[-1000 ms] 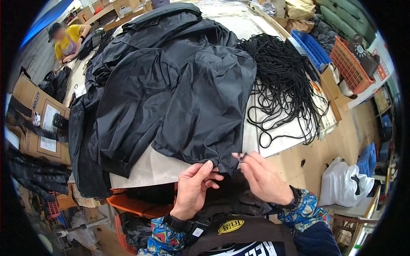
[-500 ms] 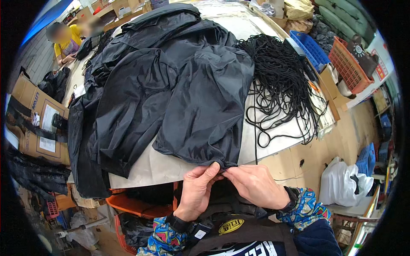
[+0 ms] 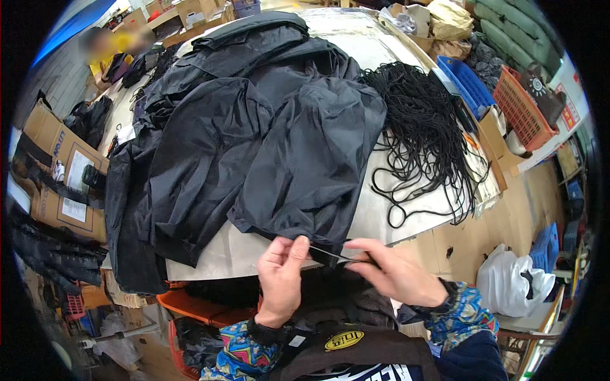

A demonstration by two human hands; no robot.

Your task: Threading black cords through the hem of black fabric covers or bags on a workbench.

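Note:
A large black fabric piece (image 3: pixel 305 159), thin and slightly shiny, lies bunched on the table with its near edge hanging over the front. At that edge my left hand (image 3: pixel 281 273) pinches the fabric between thumb and fingers. A thin, straight, greyish strand (image 3: pixel 329 253) runs from the left thumb across to my right hand (image 3: pixel 397 273), whose fingers are closed on its other end. Whether it is a cord or a slim rod, I cannot tell. More black fabric (image 3: pixel 203 146) is heaped to the left. A tangled pile of black cord (image 3: pixel 419 127) lies right of the fabric.
The pale tabletop (image 3: pixel 375 209) ends just beyond my hands. An orange container (image 3: pixel 210 305) is below its edge. Cardboard boxes (image 3: pixel 70 171) stand left; a blue basket (image 3: pixel 467 82), a salmon crate (image 3: pixel 521 108) and a white bag (image 3: pixel 515 279) are right. Another person (image 3: pixel 111 54) is at the far left.
My right hand has moved right, away from the left, and the thin strand now shows between them. The left hand still pinches the fabric edge. The far person has shifted.

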